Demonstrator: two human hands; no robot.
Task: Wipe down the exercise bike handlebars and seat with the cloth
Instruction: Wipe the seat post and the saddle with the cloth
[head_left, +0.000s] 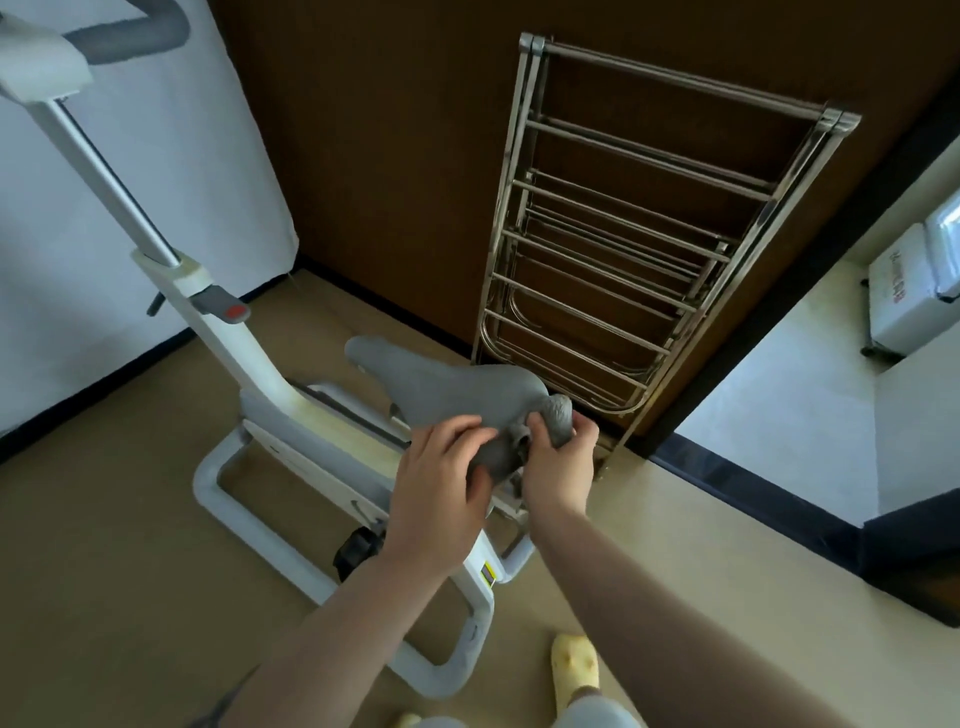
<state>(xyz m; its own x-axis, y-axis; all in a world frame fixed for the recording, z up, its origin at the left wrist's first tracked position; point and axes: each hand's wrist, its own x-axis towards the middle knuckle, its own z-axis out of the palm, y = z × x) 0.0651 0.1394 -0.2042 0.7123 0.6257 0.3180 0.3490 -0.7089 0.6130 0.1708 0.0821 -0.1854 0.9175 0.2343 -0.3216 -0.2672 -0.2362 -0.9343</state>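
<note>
Left hand gripping the rear of the grey seat, right hand beside it clutching the bunched grey cloth.

no text can be read; the print on the white box is too blurred.

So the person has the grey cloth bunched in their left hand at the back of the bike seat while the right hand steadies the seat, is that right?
Not quite: the hands are swapped. In the head view the right hand grips the bunched grey cloth at the back of the bike seat, while the left hand steadies the seat.
</note>
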